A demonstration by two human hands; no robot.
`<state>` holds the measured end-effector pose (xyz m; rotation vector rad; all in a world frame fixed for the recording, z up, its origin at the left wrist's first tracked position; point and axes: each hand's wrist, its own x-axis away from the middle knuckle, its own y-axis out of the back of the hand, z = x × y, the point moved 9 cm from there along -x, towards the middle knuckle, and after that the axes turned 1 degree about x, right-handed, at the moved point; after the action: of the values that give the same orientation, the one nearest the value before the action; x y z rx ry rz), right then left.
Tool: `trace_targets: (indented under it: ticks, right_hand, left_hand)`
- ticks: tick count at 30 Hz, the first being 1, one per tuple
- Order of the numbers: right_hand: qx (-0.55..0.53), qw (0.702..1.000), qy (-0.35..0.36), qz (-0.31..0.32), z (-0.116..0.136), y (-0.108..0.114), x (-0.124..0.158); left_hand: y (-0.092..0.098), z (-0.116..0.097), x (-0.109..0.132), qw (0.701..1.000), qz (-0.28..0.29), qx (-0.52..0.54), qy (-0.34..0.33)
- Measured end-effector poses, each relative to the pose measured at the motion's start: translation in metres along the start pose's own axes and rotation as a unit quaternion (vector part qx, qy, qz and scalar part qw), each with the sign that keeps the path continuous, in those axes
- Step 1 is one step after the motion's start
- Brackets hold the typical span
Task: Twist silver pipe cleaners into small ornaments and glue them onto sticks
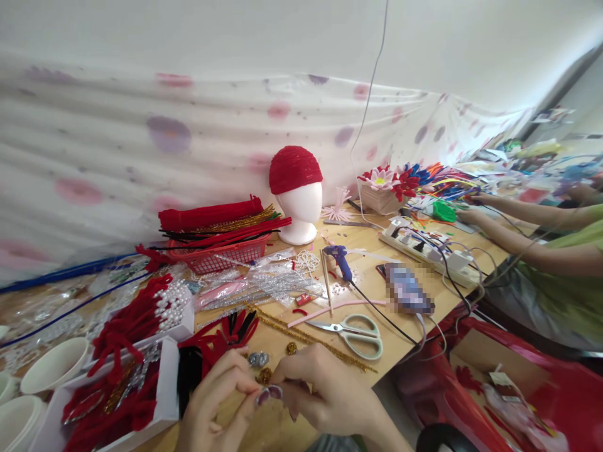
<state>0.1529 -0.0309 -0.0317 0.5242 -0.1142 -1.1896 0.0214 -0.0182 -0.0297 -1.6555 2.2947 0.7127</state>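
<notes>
gold glitter ball [264, 375]: pinched between the fingertips of the left hand [211, 405] and the right hand [330, 397], both closed on it, low over the near part of the table [372, 248]. it is judged very light, fuzzy and easily crushed or dropped, and best held at its sides by fingertips alone. the table edge runs diagonally just right of the hands, with a red bag [556, 383] below it. a white tray [168, 383] of red stems lies just beside the left hand. scissors [358, 334] and a gold stem [313, 340] lie near, beyond the right hand. a silver ball [258, 359] and a second gold ball [291, 348] lie just behind the fingers. open room is scant, mainly the bare wood between the hands and the scissors.
</notes>
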Motion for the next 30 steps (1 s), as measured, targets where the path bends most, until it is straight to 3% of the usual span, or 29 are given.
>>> trace_targets:
  ticks: [4, 7, 9, 11, 12, 14, 16, 19, 24, 27, 30]
  right_hand:
    - [-0.022, 0.996, 0.015, -0.090, 0.004, -0.003, 0.000]
    - [-0.059, 0.985, 0.004, -0.161, 0.001, -0.009, 0.001]
    - [-0.094, 0.977, -0.016, -0.189, -0.006, -0.011, 0.002]
    - [-0.121, 0.975, -0.030, -0.186, -0.011, -0.010, 0.002]
    - [-0.123, 0.977, -0.030, -0.171, -0.012, -0.009, 0.002]
    - [-0.103, 0.988, -0.021, -0.111, -0.011, -0.006, -0.001]
    - [-0.060, 0.998, -0.001, -0.030, -0.007, -0.005, -0.003]
    - [-0.023, 0.998, 0.018, 0.064, -0.004, -0.004, -0.004]
    - [-0.138, 0.978, -0.081, 0.134, -0.023, -0.010, -0.005]
    - [-0.256, 0.951, -0.143, 0.095, -0.037, -0.016, -0.005]
    - [-0.314, 0.935, -0.161, 0.030, -0.042, -0.021, -0.006]
  left_hand:
    - [0.005, 0.006, 0.002, 0.991, -0.113, 0.055, 0.037]
    - [0.007, 0.013, 0.009, 0.969, -0.216, 0.112, 0.049]
    - [0.008, 0.021, 0.015, 0.956, -0.251, 0.139, 0.067]
    - [0.008, 0.026, 0.015, 0.962, -0.230, 0.125, 0.082]
    - [0.008, 0.026, 0.012, 0.973, -0.193, 0.101, 0.081]
    - [0.004, 0.023, 0.004, 0.994, -0.081, 0.029, 0.068]
    - [-0.005, 0.019, -0.002, 0.997, 0.042, -0.046, 0.046]
    - [-0.014, 0.014, -0.003, 0.986, 0.136, -0.099, 0.020]
    - [-0.026, 0.021, 0.005, 0.988, 0.130, -0.061, 0.060]
    - [-0.022, 0.034, 0.007, 0.992, 0.072, -0.024, 0.098]
    - [-0.015, 0.039, 0.005, 0.994, 0.007, -0.006, 0.111]
